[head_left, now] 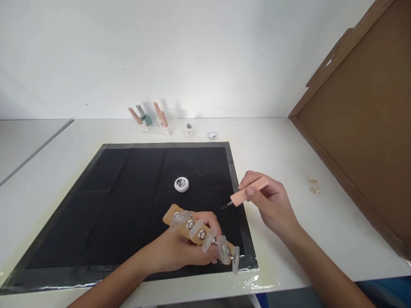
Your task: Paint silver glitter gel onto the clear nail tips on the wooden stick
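My left hand [192, 246] is closed around a tan nail tip stand [171, 212], held tilted over the front right of a black mat [138, 184]. Several clear nail tips [209, 240] stick up from the stand on silver round mounts. Between the fingers of my right hand [272, 205] is a peach nail polish brush [248, 191], its dark bristle end pointing down and left. That end hangs just above the nail tip stand, apart from it. Beyond my left hand, a small round white jar [181, 184] with a dark and silver top lies on the mat.
Nail polish bottles with peach caps [164, 119] and a teal bottle [146, 118] stand along the wall, near an uncapped bottle [189, 129] and a small white dish [212, 135]. An open cardboard box [359, 128] rises at right, with two small beige pieces [314, 190] beside it.
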The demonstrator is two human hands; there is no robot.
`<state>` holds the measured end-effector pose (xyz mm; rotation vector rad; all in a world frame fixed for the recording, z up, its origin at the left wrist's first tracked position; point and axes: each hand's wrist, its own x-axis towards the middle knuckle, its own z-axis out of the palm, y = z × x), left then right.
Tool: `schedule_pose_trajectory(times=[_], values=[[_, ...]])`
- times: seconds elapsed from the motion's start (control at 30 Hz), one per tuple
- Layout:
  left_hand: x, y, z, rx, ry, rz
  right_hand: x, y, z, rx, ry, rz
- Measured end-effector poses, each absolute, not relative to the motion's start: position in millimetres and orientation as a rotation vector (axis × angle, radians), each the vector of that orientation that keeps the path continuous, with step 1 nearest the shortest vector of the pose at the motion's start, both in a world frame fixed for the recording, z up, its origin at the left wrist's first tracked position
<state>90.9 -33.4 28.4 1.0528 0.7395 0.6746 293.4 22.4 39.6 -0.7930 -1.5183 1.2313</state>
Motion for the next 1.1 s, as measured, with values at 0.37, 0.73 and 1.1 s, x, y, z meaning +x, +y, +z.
schedule_pose_trajectory(times=[0.37, 0.73, 1.1], values=[[1.7, 5.5, 39.4, 1.039, 1.060, 1.146, 280.2, 25.0, 28.6, -1.069, -1.644, 1.301], [-13.5, 16.8, 8.6, 0.683, 1.080, 1.139, 245.5, 43.3, 26.9, -1.099, -2.074, 0.981], [-22.1, 18.0, 10.2, 0.658, 1.040, 1.102, 208.6, 60.0, 21.1, -1.027, -2.151, 0.984]])
